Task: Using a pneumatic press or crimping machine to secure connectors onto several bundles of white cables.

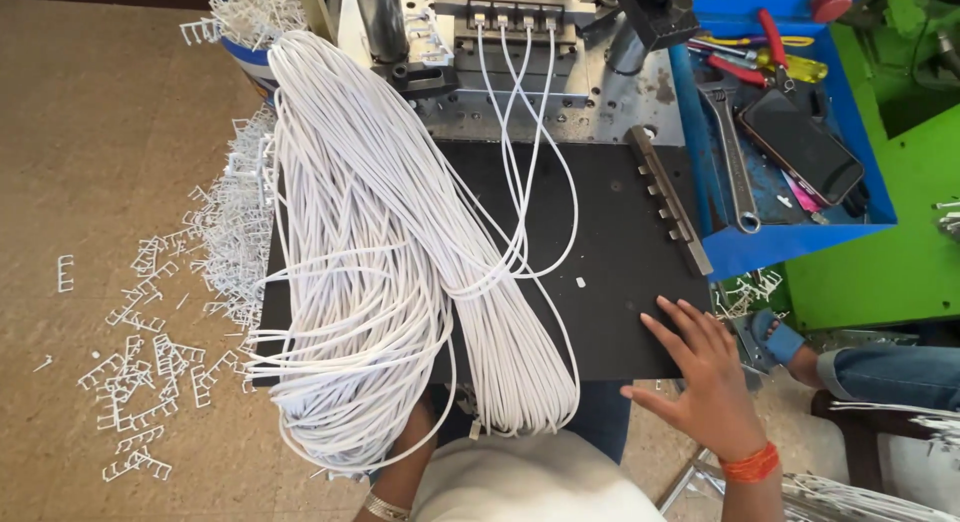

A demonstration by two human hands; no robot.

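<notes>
My right hand (700, 367) lies flat, fingers spread, on the near edge of the black work plate (620, 252). My left hand is hidden under the big bundle of white cords (370, 252). Four cord ends sit in the metal mould (515, 22). White plastic offcuts (150, 372) litter the floor, and a phone (800, 142) rests in the blue tray (790, 244).
</notes>
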